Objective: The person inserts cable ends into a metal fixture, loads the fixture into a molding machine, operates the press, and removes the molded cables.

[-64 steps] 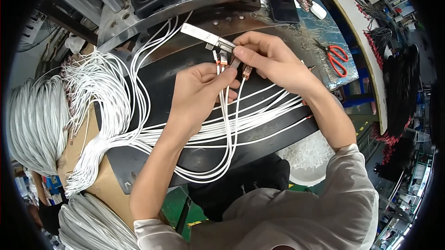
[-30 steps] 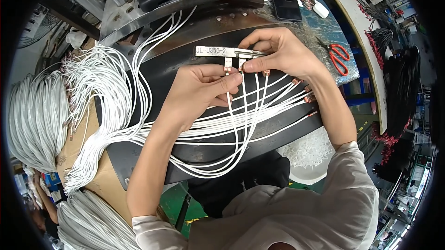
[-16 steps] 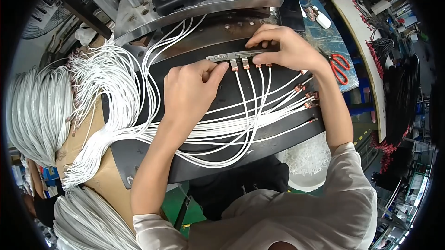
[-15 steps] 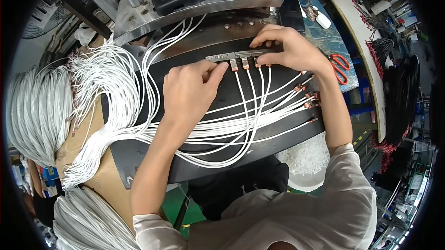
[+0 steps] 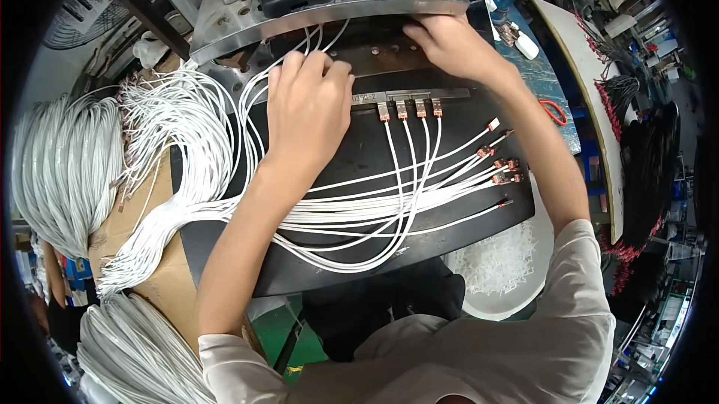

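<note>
From here I can see the metal bar (image 5: 455, 94) lying across the black board (image 5: 361, 147), with four plugs (image 5: 402, 109) side by side against its near edge, white cables (image 5: 213, 211) looping back from them toward the thick bundle on the left. Whether the plugs are fixed to the bar or just butted against it, I can't make out.

The left hand (image 5: 311, 108) covers the bar's left end, fingers bent and knuckles up, beside some cables running under the steel plate (image 5: 412, 7). Its thumb is hidden, so I can't tell if it has hold of anything. The right hand (image 5: 455, 46) reaches in at the plate's front edge, fingertips lost in shadow; its grip I can't judge either. Past that forearm only a red handle loop (image 5: 555, 110) shows, and the sleeve cuts off part of a pale bowl (image 5: 490, 316).
</note>
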`<action>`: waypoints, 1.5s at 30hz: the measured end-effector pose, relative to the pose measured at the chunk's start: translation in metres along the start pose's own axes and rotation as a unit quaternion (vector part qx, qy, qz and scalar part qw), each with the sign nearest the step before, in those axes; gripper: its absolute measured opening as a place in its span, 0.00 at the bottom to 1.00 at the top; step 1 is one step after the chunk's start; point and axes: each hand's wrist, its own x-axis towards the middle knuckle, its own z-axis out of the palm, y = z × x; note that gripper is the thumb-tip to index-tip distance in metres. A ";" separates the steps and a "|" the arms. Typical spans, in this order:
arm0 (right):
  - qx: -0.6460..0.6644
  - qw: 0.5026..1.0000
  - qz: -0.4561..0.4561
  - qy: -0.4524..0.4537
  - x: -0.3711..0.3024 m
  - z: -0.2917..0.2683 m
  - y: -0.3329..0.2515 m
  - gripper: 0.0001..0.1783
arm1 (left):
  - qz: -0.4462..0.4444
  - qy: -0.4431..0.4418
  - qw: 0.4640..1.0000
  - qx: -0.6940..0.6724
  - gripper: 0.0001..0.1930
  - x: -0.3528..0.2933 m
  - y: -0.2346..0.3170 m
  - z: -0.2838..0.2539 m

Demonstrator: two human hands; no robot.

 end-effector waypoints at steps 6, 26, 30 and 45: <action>0.274 0.960 0.030 0.054 0.054 0.049 0.065 0.15 | 0.001 -0.008 0.992 0.123 0.05 0.031 -0.013 0.035; 0.047 0.988 0.097 0.107 0.052 0.025 0.004 0.17 | -0.055 -0.036 0.994 -0.082 0.11 0.045 -0.013 0.010; 0.089 0.987 0.112 0.071 -0.011 -0.005 -0.005 0.13 | 0.086 -0.010 0.979 -0.185 0.04 -0.020 -0.029 -0.095; 0.385 0.864 0.095 -0.310 -0.070 -0.087 0.008 0.09 | -0.044 -0.187 0.979 -0.068 0.20 -0.054 0.054 -0.106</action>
